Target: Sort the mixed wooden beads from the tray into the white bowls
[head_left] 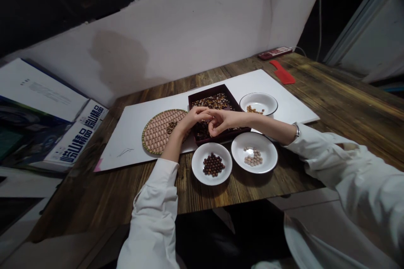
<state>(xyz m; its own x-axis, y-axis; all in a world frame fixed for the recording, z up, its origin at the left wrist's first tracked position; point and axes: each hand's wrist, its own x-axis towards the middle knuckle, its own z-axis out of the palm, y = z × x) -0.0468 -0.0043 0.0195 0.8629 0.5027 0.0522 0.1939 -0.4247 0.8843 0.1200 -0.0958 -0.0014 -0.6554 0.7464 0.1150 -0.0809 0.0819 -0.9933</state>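
Note:
Over the dark red tray point(239, 133) of mixed beads, my left hand point(196, 116) and my right hand point(221, 121) meet, fingertips overlapping. Both have bent fingers; whatever they hold, if anything, is too small to make out. Beneath and left of my left hand lies a round woven mat point(154, 134) with a small cluster of beads. Nearer the table edge, one white bowl point(212, 180) contains dark brown beads and another white bowl point(270, 157) pale beads. A third white bowl point(269, 101), behind my right forearm, has yellowish beads in it.
A white board point(126, 117) lies under the tray and mat on the wooden table point(303, 172). At the back right are a red comb-shaped object point(283, 73) and a power strip point(274, 53). Printed boxes point(78, 138) stand at the left, and a wall rises behind the table.

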